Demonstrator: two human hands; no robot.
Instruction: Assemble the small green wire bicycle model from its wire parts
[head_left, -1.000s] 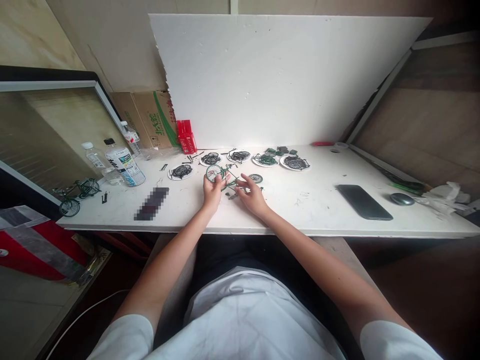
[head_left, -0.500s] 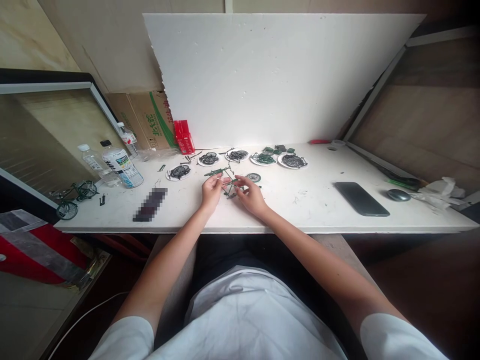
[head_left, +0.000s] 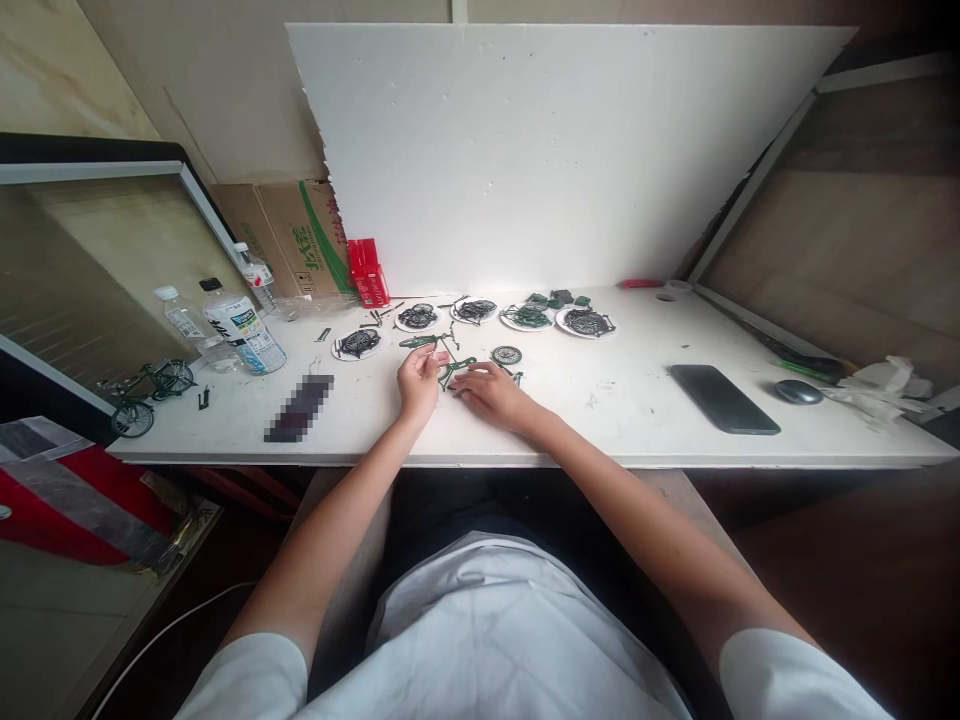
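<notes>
In the head view, my left hand [head_left: 418,382] is closed in a pinch on a green toy bicycle frame [head_left: 459,372], held just above the table. Handlebar-like thin dark parts rise at its far end. My right hand [head_left: 491,392] is low beside the frame's right part, fingers bent together near the tabletop; what they grip is hidden. A loose spoked wheel [head_left: 506,355] lies just beyond my right hand. Small green pieces show by the right knuckles.
Small plates of parts line the back: black wheels [head_left: 360,343], dark pieces [head_left: 418,317], green frames [head_left: 527,316], more wheels [head_left: 587,322]. A built toy bicycle [head_left: 154,390] and bottles [head_left: 247,335] stand left. A phone [head_left: 724,398] and mouse [head_left: 797,391] lie right.
The frame has tipped and shifted slightly left with my left hand. My right hand has lowered toward the table, its fingers flatter and further left.
</notes>
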